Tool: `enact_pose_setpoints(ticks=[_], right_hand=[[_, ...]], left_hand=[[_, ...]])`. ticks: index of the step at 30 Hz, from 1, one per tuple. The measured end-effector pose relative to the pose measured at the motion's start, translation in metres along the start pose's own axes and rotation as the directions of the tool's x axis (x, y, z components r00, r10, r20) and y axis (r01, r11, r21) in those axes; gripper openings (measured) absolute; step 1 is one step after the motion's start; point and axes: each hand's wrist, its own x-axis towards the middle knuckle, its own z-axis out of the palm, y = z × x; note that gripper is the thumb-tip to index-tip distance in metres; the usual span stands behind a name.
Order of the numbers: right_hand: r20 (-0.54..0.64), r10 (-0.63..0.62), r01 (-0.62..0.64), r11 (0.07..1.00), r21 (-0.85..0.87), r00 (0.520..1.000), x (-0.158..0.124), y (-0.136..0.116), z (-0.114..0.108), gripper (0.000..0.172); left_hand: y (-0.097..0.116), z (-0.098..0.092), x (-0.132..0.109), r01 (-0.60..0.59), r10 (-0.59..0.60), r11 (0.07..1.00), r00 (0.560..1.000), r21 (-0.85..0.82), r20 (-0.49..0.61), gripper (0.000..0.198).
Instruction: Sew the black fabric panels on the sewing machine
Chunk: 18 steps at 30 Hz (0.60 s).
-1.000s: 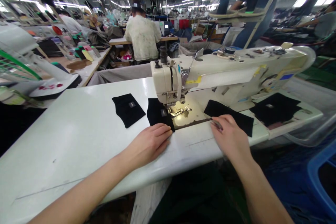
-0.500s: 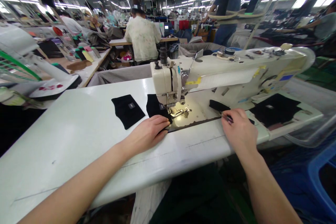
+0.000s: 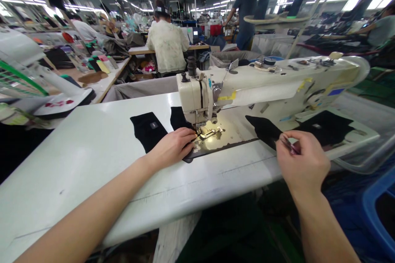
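My left hand [image 3: 174,146] rests beside the needle of the sewing machine [image 3: 193,96], fingers pressed together on a black fabric piece [image 3: 178,118], partly hidden under the hand and machine head. Left of it lies another black fabric piece [image 3: 148,129] with a small grey label. My right hand [image 3: 304,158] is closed around a small slim metal tool [image 3: 289,144]; its exact kind is unclear. Those fingertips meet the near end of a third black fabric piece [image 3: 264,128], which lies right of the needle plate [image 3: 212,141].
More black fabric [image 3: 327,125] lies at the table's right end, by a clear plastic bin [image 3: 370,160]. A blue crate [image 3: 367,201] stands low on the right. Thread cones [image 3: 265,0] rise behind the machine. A seated person [image 3: 168,43] and a standing person [image 3: 245,12] are farther back.
My right hand has moved right and nearer me, and more of the fabric piece beside it shows. My left hand has slid slightly left. The standing person has shifted left.
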Motion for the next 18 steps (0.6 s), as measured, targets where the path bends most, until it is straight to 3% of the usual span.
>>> enact_pose_setpoints(ticks=[4,8,12,15,18], right_hand=[[0.052,0.126,-0.126,0.992,-0.021,0.991,-0.004,-0.005,-0.003,0.012],[0.11,0.255,-0.268,0.955,0.126,0.961,-0.005,-0.012,-0.006,0.015],[0.212,0.395,-0.446,0.832,0.328,0.894,-0.006,-0.019,-0.009,0.018],[0.29,0.445,-0.527,0.774,0.351,0.847,-0.008,-0.022,-0.009,0.021],[0.414,0.492,-0.638,0.661,0.395,0.766,-0.014,-0.025,-0.006,0.025]], left_hand=[[-0.003,-0.001,0.003,0.023,-0.023,1.0,1.0,0.017,0.01,0.034],[-0.006,-0.001,0.004,0.018,-0.018,0.999,1.0,0.027,0.01,0.033],[-0.008,-0.001,0.005,0.0,0.0,0.999,1.0,0.034,0.002,0.032],[-0.008,-0.001,0.005,0.0,0.0,1.0,1.0,0.026,0.004,0.032],[-0.009,0.0,0.005,0.0,0.0,1.0,1.0,0.015,0.0,0.032]])
